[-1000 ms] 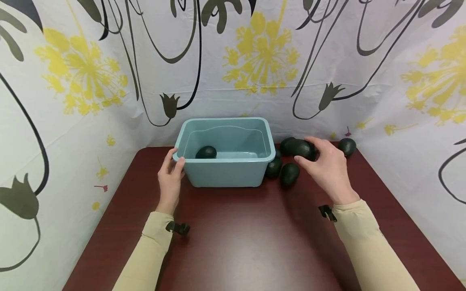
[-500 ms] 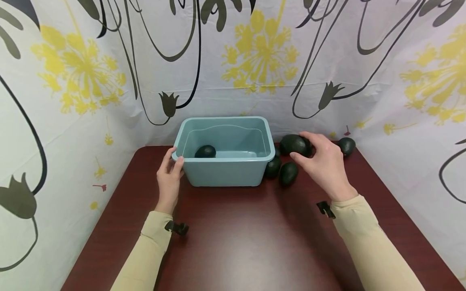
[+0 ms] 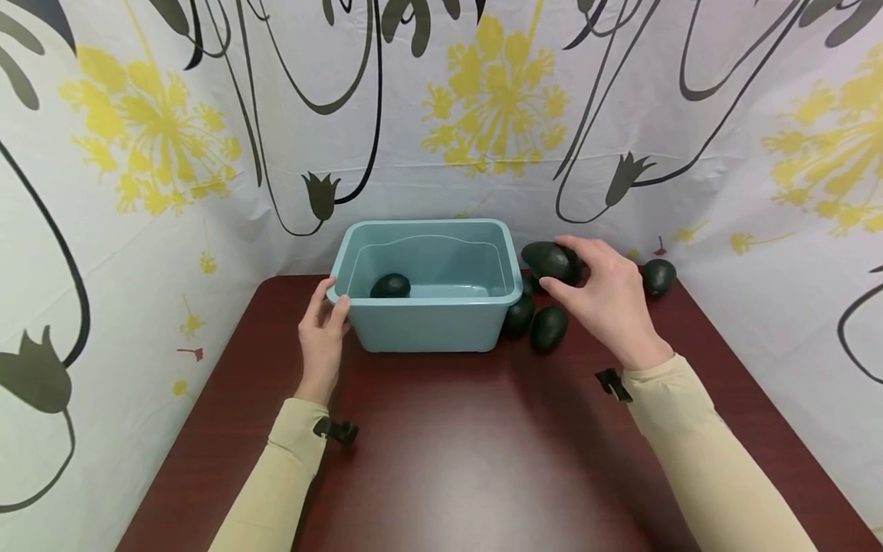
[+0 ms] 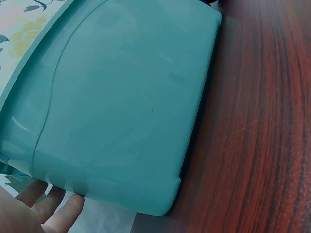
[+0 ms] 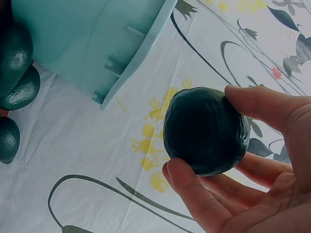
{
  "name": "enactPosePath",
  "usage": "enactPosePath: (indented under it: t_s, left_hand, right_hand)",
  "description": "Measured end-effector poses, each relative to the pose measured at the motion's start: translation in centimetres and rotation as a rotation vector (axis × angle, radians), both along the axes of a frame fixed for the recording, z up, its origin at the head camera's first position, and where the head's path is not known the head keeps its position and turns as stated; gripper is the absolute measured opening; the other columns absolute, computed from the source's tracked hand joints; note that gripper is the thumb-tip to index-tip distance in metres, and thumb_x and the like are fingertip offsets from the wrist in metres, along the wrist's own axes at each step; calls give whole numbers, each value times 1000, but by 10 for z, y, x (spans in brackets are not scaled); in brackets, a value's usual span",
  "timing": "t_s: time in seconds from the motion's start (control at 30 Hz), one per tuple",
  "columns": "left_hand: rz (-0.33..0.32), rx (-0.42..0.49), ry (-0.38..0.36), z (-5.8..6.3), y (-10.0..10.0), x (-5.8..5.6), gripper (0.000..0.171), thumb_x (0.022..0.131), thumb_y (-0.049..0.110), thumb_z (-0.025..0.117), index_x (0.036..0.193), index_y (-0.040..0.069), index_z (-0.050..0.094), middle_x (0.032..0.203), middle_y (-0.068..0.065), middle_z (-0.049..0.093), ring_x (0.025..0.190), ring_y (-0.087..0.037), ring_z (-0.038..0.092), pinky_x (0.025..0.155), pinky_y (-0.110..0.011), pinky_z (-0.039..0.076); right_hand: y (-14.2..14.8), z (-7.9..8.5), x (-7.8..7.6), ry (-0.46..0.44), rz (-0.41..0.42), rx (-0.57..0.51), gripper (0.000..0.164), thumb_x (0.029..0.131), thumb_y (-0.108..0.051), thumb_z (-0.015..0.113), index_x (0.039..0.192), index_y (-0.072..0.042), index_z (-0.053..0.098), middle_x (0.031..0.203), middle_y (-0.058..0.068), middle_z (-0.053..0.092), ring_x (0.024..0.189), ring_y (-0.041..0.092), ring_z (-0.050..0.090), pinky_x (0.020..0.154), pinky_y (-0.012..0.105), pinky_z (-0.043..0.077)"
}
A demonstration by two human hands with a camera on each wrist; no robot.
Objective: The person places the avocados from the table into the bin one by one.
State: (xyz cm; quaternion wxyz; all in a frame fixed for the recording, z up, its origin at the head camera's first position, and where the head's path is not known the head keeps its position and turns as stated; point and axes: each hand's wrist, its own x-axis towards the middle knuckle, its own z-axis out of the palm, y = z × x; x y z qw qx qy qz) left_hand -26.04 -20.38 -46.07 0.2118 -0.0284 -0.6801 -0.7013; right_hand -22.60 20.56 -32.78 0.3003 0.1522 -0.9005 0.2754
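Note:
A dark green avocado [image 3: 547,261] is pinched between the thumb and fingers of my right hand [image 3: 612,303]. It is raised just right of the light-blue plastic bin [image 3: 428,328]. In the right wrist view, the held avocado [image 5: 204,133] shows its rounded end, apart from the bin. My left hand [image 3: 321,346] grips the bin at its front left corner, near the rim. Fingers [image 4: 68,213] touch the bin's wall in the left wrist view. One avocado [image 3: 391,286] lies inside the bin, toward the left.
Loose avocados [image 3: 549,330] sit on the table against and near the bin's right side. Another avocado [image 3: 658,277] lies at the far right corner. The dark red wooden table [image 3: 441,445] meets a flower-printed cloth [image 3: 428,153] behind and at both sides.
My right hand has lifted the avocado and carried it leftward, closer to the bin. The left hand stays at the bin's corner.

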Motion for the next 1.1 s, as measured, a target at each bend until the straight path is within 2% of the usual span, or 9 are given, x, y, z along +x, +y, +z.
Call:
enactPosePath:
  t_s: [0.1,0.33,0.43,0.63,0.77,0.93,1.1]
  left_hand:
    - [-10,2,-12,5,0,3,54,96,40,69,147,29,53,147,-6,51,126,-24,53,100,-57,44]
    - [-26,12,-19,25,6,16,55,99,29,67,149,18,50,149,-16,47,128,-31,51,102,-60,41]
    - [-25,14,-25,23,5,14,54,99,29,67,149,20,50,149,-15,48,128,-30,51,102,-59,41]
    - [-20,19,-18,4,0,3,53,96,39,69,146,31,54,147,-3,50,127,-24,53,102,-57,43]
    - [-11,9,-3,-1,-1,0,52,95,42,70,144,34,55,144,-2,53,126,-23,54,101,-57,44]
    - [-18,11,-11,1,-1,2,53,95,40,70,145,32,54,145,-3,52,126,-23,54,101,-57,44]
    - [-27,14,-13,17,4,13,54,98,32,68,149,22,51,148,-12,50,128,-27,53,101,-59,42]
  right_hand:
    - [-2,2,-1,-3,4,-3,54,84,-28,83,133,-16,65,123,6,65,84,21,58,77,44,46]
    - [-6,10,-5,6,27,-16,54,83,-27,83,134,-18,65,127,3,64,86,22,65,80,43,50]
    - [-7,11,-5,4,29,-9,55,83,-27,84,134,-19,65,127,3,64,85,21,65,80,42,50]
    - [-9,13,-5,-18,38,0,56,83,-29,84,135,-18,64,130,4,63,84,20,66,79,42,52]
    - [-11,15,-7,-18,56,-4,56,84,-28,84,135,-18,64,130,3,63,87,20,68,78,42,55]
    - [-15,17,-9,-25,77,-3,55,84,-28,84,135,-17,64,128,4,63,91,21,68,77,42,56]
    - [-20,20,-12,-37,90,-5,56,84,-30,83,135,-18,64,126,4,64,96,22,66,79,43,56]
